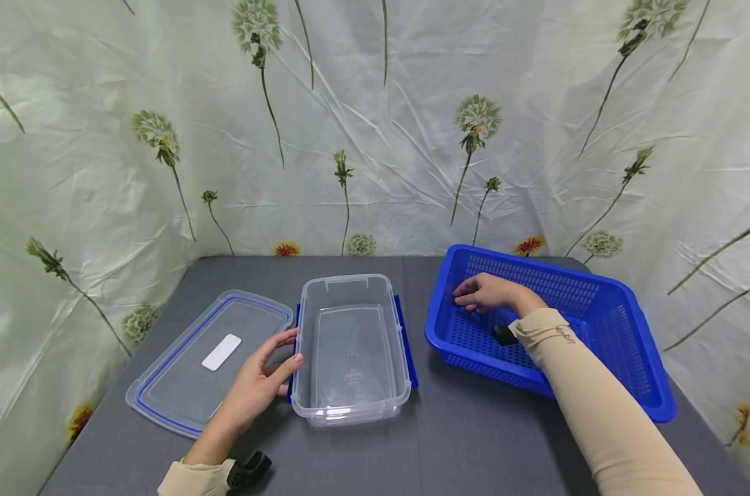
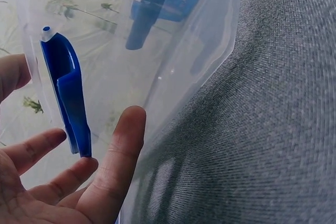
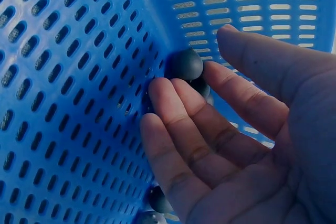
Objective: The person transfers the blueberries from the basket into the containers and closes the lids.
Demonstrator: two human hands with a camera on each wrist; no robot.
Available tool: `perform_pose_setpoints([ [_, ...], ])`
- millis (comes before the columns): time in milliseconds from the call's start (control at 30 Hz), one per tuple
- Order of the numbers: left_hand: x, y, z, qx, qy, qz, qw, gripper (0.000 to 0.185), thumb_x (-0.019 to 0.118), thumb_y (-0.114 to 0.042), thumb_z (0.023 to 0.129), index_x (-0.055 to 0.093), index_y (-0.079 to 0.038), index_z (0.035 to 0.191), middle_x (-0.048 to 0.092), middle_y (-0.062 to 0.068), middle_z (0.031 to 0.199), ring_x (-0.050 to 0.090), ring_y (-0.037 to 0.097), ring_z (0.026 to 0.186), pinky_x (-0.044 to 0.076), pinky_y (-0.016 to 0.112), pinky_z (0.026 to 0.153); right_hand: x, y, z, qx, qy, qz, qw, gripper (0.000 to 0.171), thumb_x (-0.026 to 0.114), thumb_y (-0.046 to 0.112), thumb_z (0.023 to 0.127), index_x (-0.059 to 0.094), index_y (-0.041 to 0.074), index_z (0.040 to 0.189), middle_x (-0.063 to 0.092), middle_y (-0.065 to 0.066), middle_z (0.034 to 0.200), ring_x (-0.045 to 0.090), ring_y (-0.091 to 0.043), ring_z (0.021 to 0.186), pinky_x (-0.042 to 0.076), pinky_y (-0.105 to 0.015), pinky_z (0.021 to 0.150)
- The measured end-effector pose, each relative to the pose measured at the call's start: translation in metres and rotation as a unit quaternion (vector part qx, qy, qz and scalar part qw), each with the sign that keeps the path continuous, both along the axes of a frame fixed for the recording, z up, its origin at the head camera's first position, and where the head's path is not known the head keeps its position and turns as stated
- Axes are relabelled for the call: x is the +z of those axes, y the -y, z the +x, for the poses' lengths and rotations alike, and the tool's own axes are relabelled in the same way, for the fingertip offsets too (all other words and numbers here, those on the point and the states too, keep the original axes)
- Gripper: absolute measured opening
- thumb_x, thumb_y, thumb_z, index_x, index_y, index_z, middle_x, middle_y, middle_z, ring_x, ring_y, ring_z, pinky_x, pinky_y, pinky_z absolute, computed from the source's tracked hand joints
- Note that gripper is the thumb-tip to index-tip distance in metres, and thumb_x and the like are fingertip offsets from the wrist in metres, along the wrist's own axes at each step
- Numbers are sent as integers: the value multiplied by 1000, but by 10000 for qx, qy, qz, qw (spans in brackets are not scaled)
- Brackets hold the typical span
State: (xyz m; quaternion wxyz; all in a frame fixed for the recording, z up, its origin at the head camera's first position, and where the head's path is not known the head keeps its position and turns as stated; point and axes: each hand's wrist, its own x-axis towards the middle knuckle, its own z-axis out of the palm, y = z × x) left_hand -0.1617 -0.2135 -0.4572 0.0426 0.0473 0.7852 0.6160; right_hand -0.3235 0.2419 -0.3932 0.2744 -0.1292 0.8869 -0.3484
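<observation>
A clear plastic food container (image 1: 353, 351) with blue side latches stands upright without its lid. My left hand (image 1: 257, 379) rests at its left side, thumb by the rim. In the left wrist view, straight fingers lie at a blue latch (image 2: 72, 98) that hangs down. My right hand (image 1: 489, 293) reaches into a blue perforated basket (image 1: 651, 372), near its left end. In the right wrist view, the fingers, loosely bent, are close to a dark round ball (image 3: 187, 64) in the basket's corner. Another dark ball (image 3: 158, 199) shows lower down, partly behind the fingers.
The clear lid (image 1: 170, 365) with a blue seal and a white label (image 1: 221, 352) lies flat on the grey tabletop (image 1: 350, 461), left of the container. A flower-printed curtain (image 1: 387, 124) hangs behind the table. Black devices are strapped at both wrists.
</observation>
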Motion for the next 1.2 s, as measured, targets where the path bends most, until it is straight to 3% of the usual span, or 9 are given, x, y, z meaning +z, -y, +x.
perform_pose_setpoints([
  [367, 0, -1, 0, 43, 5, -160, 9999, 57, 66, -22, 108, 46, -14, 161, 45, 27, 160, 71, 43, 121, 65, 33, 75, -4, 0, -2, -163, 352, -144, 9991, 46, 62, 12, 108, 56, -14, 146, 69, -27, 139, 73, -16, 107, 60, -29, 89],
  [633, -1, -1, 1, 40, 86, -210, 9997, 57, 64, -24, 109, 45, -15, 162, 43, 26, 162, 67, 46, 129, 66, 38, 78, -8, 1, -1, -87, 248, -228, 9994, 35, 68, 3, 101, 64, -15, 131, 73, -8, 106, 65, -9, 87, 56, -25, 80],
  [867, -1, -1, 2, 35, 146, -180, 9997, 57, 63, -25, 109, 44, -16, 163, 42, 25, 163, 64, 49, 133, 66, 44, 81, -9, 6, 2, -29, 93, -129, 9999, 27, 69, 2, 101, 66, -14, 122, 75, -13, 103, 69, -12, 88, 58, -28, 80],
  [1200, -1, -2, 3, 36, 207, -142, 9997, 57, 63, -27, 109, 44, -17, 163, 41, 25, 165, 63, 49, 135, 66, 48, 83, -2, -2, 5, -141, -43, -387, 9991, 28, 66, 6, 103, 66, -12, 125, 75, -14, 105, 68, -15, 90, 58, -32, 83],
])
